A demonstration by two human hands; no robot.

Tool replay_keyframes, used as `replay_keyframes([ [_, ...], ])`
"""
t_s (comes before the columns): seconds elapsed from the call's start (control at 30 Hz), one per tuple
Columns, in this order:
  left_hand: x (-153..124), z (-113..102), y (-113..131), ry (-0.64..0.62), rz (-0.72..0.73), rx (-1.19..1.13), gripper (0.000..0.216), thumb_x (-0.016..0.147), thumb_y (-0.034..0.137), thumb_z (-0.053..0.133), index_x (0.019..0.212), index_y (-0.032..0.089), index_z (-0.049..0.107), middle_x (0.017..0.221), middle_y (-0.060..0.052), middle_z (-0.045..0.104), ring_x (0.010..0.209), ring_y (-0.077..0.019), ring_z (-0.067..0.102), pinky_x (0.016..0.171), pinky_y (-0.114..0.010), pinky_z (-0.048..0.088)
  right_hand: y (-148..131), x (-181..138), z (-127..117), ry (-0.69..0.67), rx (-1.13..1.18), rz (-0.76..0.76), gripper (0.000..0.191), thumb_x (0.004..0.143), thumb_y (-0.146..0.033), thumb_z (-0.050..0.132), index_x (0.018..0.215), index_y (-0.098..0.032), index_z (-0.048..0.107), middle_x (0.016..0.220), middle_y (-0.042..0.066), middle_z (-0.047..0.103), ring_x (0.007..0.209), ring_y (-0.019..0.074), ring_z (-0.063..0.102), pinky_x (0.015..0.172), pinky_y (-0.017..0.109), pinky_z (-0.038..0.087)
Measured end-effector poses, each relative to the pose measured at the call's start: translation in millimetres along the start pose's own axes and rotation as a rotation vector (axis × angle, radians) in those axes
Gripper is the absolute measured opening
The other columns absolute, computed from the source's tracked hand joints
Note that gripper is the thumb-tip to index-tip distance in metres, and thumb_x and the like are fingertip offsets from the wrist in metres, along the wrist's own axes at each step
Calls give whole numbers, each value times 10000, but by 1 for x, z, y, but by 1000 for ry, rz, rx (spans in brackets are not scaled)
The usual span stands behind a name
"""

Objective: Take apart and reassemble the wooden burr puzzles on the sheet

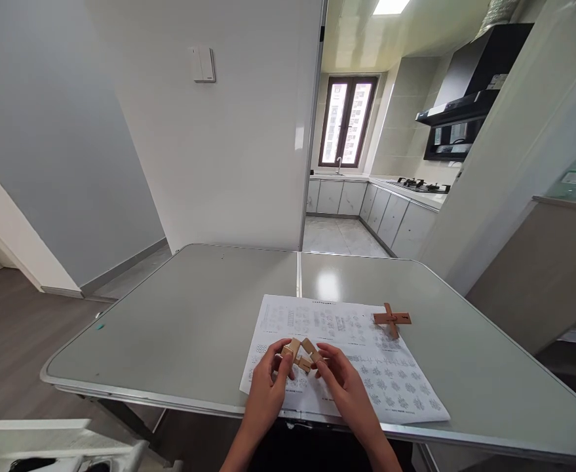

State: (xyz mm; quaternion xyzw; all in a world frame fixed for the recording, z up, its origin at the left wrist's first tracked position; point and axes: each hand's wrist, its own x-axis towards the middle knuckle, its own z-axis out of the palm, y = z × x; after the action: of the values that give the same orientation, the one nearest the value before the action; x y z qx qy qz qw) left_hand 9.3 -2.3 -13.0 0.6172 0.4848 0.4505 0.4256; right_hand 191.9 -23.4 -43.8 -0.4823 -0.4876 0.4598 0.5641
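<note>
Light wooden puzzle pieces with notched ends are held between my two hands, over the near part of a printed sheet [288,321]. My left hand [270,375] is closed, its thumb and fingers around a wooden puzzle piece [294,346]. Opposite it, my right hand [339,375] pinches another wooden puzzle piece [309,346] that slants toward the left. A short notched block [304,364] sits low between them; whether it is joined to either piece, I cannot tell. A reddish-brown wooden cross [392,318] lies at the sheet's far right edge.
Line drawings of assembled shapes cover the sheet. The grey-green folding table [179,314] has a metal rim and a centre seam. A small green bit [100,326] lies near its left edge. White furniture [46,436] stands at lower left; beyond the table are a wall and a kitchen.
</note>
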Motion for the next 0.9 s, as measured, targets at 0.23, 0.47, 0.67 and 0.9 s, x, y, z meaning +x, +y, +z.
replay_keyframes([
  [0.23, 0, 1, 0, 24, -17, 35, 507, 955, 577, 556, 1313, 226, 626, 989, -72, 721, 823, -212, 679, 673, -284, 487, -5, 0, 0, 12, -44, 38, 501, 912, -644, 639, 1159, -211, 699, 831, 51, 736, 797, 245, 679, 796, 375, 556],
  [0.47, 0, 2, 1, 18, -6, 11, 432, 941, 559, 583, 1199, 220, 660, 994, -73, 737, 866, -225, 692, 754, -316, 530, -10, -2, -4, -48, 77, 95, 484, 904, -612, 660, 1222, -248, 677, 1204, 91, 719, 695, 177, 627, 693, 336, 552],
  [0.67, 0, 2, -4, -50, 23, 20, 382, 964, 534, 565, 1163, 223, 660, 960, -55, 730, 823, -204, 662, 777, -309, 520, -17, -3, -9, -122, 137, 128, 508, 884, -591, 691, 1274, -266, 684, 1287, 98, 684, 675, 166, 615, 666, 339, 541],
  [0.9, 0, 0, 0, -54, 8, 1, 370, 957, 521, 582, 1172, 231, 664, 1023, -66, 745, 935, -228, 689, 810, -307, 525, -10, -2, -12, -234, 157, 171, 558, 887, -548, 724, 1368, -274, 654, 1240, 71, 708, 755, 174, 639, 731, 332, 530],
])
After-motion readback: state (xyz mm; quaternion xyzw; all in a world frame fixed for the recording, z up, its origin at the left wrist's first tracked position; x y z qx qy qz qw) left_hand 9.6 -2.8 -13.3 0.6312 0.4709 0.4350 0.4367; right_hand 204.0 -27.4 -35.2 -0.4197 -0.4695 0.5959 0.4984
